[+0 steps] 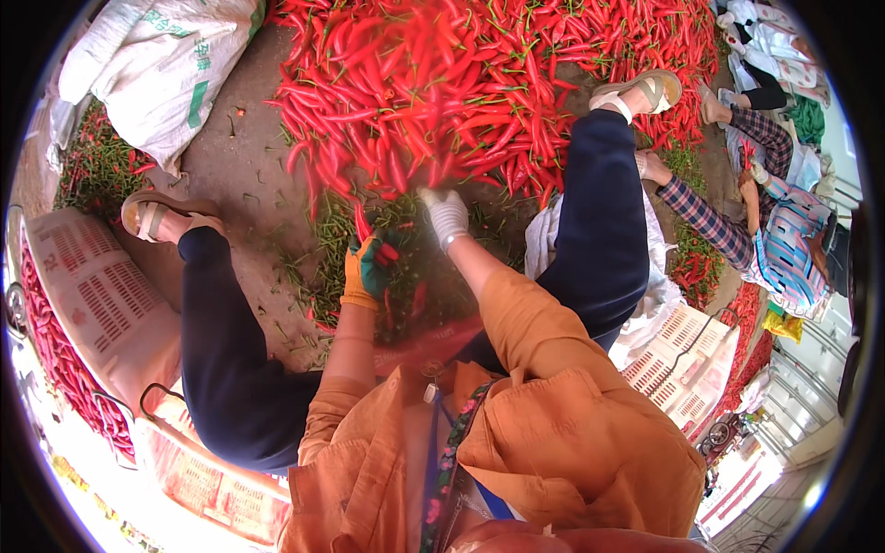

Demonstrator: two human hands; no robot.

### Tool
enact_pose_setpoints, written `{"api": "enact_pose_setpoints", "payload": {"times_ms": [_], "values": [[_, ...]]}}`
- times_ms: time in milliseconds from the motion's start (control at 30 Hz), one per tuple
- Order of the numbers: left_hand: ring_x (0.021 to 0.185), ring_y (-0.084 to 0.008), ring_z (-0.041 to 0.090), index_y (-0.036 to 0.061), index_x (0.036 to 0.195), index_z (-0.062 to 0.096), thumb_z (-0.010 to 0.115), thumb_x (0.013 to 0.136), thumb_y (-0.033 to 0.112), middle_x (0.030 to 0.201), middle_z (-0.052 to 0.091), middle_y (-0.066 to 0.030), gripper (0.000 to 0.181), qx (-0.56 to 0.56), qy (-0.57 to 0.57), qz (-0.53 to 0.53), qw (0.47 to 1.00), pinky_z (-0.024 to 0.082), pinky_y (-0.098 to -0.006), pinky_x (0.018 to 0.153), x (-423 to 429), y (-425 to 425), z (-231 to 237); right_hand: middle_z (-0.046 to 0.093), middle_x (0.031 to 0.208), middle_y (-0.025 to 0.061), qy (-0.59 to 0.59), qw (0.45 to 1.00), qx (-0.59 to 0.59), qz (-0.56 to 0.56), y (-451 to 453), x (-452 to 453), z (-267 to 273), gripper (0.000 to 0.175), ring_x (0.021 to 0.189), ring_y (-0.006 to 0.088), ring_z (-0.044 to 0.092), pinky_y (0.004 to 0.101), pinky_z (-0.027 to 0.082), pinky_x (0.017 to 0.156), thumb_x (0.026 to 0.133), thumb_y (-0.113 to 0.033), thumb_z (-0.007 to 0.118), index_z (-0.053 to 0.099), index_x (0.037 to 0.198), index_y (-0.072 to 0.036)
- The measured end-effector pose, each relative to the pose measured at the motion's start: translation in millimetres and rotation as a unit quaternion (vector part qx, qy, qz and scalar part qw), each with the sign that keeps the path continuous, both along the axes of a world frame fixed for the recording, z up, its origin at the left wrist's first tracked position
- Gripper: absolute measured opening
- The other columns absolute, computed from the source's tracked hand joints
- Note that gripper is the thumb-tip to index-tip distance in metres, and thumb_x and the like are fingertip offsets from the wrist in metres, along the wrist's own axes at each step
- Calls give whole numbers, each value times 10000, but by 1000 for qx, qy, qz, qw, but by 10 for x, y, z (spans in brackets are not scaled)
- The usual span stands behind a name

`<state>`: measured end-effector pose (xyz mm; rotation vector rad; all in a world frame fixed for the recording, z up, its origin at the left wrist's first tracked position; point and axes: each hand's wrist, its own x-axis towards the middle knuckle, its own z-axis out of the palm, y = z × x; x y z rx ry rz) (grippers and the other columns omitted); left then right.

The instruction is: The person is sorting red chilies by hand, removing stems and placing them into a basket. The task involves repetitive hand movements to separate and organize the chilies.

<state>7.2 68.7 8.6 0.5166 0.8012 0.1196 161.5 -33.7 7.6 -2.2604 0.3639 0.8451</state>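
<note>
My left hand (pixel 364 271), in an orange glove with a green palm, is closed around a few red chili peppers (pixel 362 225) that stick out past its fingers. To the right, my right hand (pixel 446 216) wears a white knitted glove and reaches to the near edge of a large heap of red chili peppers (pixel 415 117). Its fingertips are blurred, so I cannot see whether they pinch anything. Below both hands, between my legs, loose green pepper stems (pixel 408 276) cover the ground, with a few red peppers among them.
A white woven sack (pixel 159 69) stands at the upper left. Pale plastic crates (pixel 104 276) flank me on the left, with another crate (pixel 681 359) at the right. A co-worker (pixel 788 235) sits on the right, holding red peppers. My sandalled feet rest beside the heap.
</note>
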Motion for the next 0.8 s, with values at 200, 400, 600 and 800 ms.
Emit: {"api": "enact_pose_setpoints", "payload": {"times_ms": [200, 400, 600, 800], "values": [[781, -217, 602, -9, 1142, 500, 581, 810, 75, 882, 628, -113, 352, 59, 98, 41, 993, 505, -324, 712, 164, -44, 106, 577, 1004, 264, 59, 998, -4, -14, -147, -12, -328, 468, 970, 384, 545, 417, 421, 819, 822, -396, 484, 575, 997, 28], [709, -106, 575, 32, 1066, 567, 655, 767, 47, 874, 632, -28, 312, 159, 50, -113, 979, 463, -237, 611, 214, -324, -26, 589, 862, 243, -3, 963, -28, 268, -650, -490, 420, 384, 833, 394, 565, 424, 437, 740, 821, -364, 509, 551, 908, 8], [741, -119, 564, 46, 1157, 485, 646, 768, 14, 912, 603, -29, 423, 245, 16, -81, 966, 471, -253, 621, 218, -435, 1, 592, 841, 244, -54, 891, -52, 447, -557, -497, 936, 373, 804, 399, 571, 453, 445, 723, 804, -348, 502, 552, 905, 7], [766, -149, 531, 140, 1245, 450, 657, 746, 105, 831, 573, -32, 542, 144, 76, -58, 985, 453, -301, 639, 179, -509, 129, 585, 782, 245, -76, 938, -5, 339, -525, -573, 961, 370, 740, 400, 566, 458, 445, 676, 805, -365, 530, 555, 819, 4]]}}
